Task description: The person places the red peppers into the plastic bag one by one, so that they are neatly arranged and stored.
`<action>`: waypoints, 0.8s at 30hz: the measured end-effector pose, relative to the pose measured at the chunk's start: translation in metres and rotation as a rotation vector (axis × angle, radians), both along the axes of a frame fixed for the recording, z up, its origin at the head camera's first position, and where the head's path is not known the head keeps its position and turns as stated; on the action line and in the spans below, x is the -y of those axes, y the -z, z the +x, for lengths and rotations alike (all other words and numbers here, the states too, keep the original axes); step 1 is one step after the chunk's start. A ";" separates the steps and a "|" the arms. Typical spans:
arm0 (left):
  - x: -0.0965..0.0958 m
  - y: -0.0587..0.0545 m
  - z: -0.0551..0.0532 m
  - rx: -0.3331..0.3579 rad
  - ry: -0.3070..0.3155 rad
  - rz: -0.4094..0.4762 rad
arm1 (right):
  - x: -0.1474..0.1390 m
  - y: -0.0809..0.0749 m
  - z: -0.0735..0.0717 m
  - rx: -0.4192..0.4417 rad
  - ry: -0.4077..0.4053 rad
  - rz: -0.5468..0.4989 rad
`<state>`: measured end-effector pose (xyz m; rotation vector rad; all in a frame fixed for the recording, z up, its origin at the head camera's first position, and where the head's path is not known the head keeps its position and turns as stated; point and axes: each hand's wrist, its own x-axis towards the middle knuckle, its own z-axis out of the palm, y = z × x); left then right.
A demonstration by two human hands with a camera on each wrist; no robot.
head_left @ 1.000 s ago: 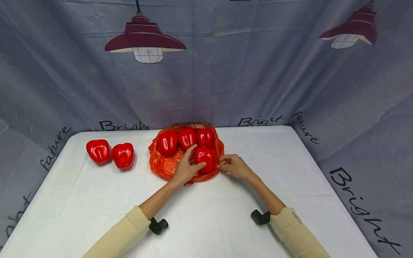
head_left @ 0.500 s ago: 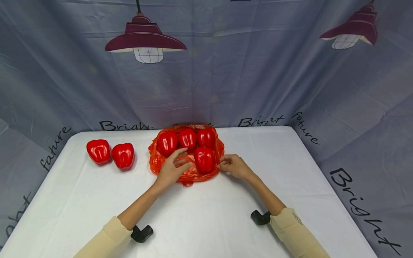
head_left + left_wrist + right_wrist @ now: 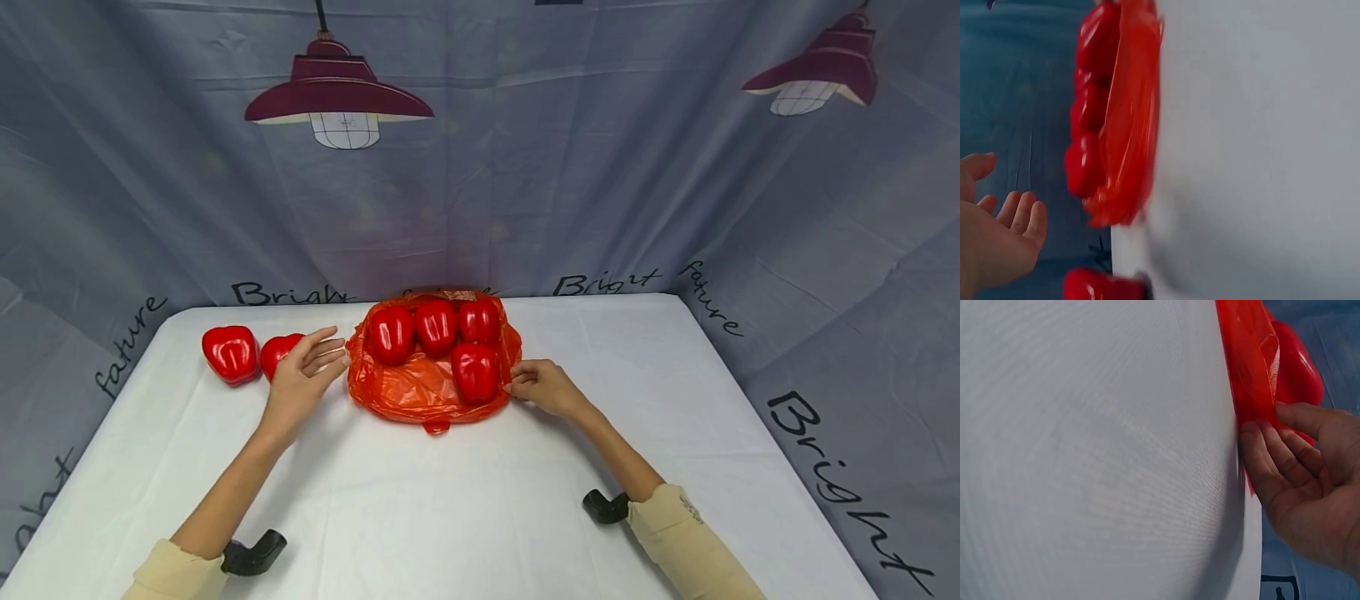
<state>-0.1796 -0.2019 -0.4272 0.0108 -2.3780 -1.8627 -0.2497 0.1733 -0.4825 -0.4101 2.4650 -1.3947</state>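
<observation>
A red plastic bag [image 3: 412,392] lies spread at the table's back middle, its rim rolled out into a bowl shape. Several glossy red fruits that look like bell peppers sit inside, among them one pepper [image 3: 476,372] at the right side. My right hand [image 3: 546,387] pinches the bag's right rim between thumb and fingers, plain in the right wrist view. Left of the bag, my left hand [image 3: 298,387] hangs in the air with fingers spread, holding nothing. It partly covers one loose pepper [image 3: 275,353]; another pepper [image 3: 230,355] stands beside that one.
A white cloth covers the table [image 3: 450,517]. Behind and at the sides hangs a grey-blue curtain [image 3: 480,183] with printed lamps and lettering. Black angled mounts [image 3: 255,553] stick out at both wrists.
My left hand has left the front right pepper in the bag and moved left, past the bag, to the two loose peppers. My right hand stays at the bag's rim.
</observation>
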 end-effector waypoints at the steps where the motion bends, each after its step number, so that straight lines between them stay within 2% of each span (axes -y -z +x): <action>1: 0.006 -0.001 0.001 -0.001 -0.027 -0.021 | 0.000 0.000 0.000 0.000 0.001 0.002; 7: 0.038 -0.008 0.003 0.015 -0.169 -0.111 | 0.001 -0.004 0.003 0.004 0.001 0.001; 13: 0.056 -0.008 0.001 0.056 -0.299 -0.174 | 0.000 -0.004 0.002 0.003 -0.002 -0.005; 16: 0.060 -0.005 0.000 0.072 -0.327 -0.177 | 0.000 -0.003 0.002 0.000 -0.004 -0.010; 24: 0.067 0.003 -0.002 0.142 -0.327 -0.176 | 0.001 -0.004 0.002 -0.008 -0.011 -0.004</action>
